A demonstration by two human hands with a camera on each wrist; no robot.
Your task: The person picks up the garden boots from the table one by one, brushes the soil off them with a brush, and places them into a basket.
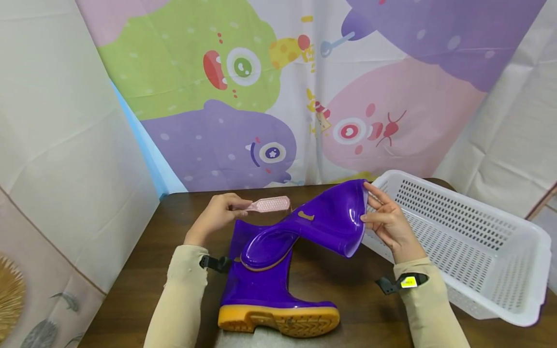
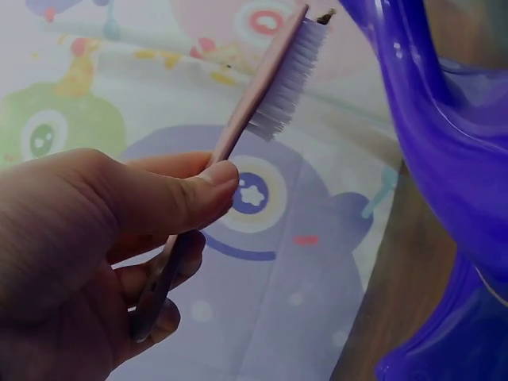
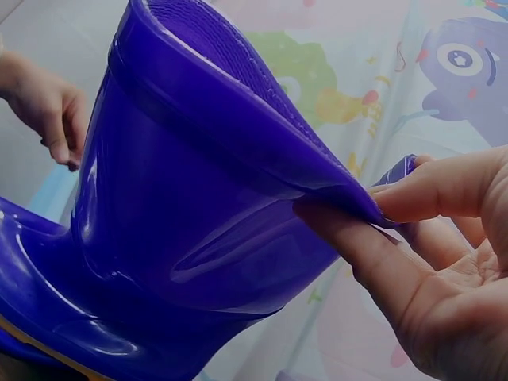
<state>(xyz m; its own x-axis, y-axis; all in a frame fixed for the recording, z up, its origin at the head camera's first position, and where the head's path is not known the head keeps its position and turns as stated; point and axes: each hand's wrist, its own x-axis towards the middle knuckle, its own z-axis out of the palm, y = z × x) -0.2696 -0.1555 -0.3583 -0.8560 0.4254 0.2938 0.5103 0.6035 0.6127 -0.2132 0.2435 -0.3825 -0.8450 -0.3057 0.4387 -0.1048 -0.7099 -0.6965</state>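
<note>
My left hand [image 1: 219,215] grips the handle of a small pink brush [image 1: 271,204], its white bristles [image 2: 292,83] facing the boots in the left wrist view. A dark speck shows at the brush tip. My right hand [image 1: 389,222] pinches the shaft rim of a glossy purple rain boot [image 1: 330,215], which is held up, tilted sideways, its opening toward that hand. The ribbed lining [image 3: 214,48] shows inside the opening. Below it, a second purple rain boot [image 1: 261,285] with a yellow sole [image 1: 278,320] stands on the table; the raised boot's toe overlaps its shaft.
A white perforated plastic basket [image 1: 518,309] stands at the right of the dark wooden table [image 1: 174,232]. Behind the table hangs a cloth [image 1: 183,145] printed with cartoon figures. A grey patch [image 1: 261,338] lies under the standing boot at the front edge.
</note>
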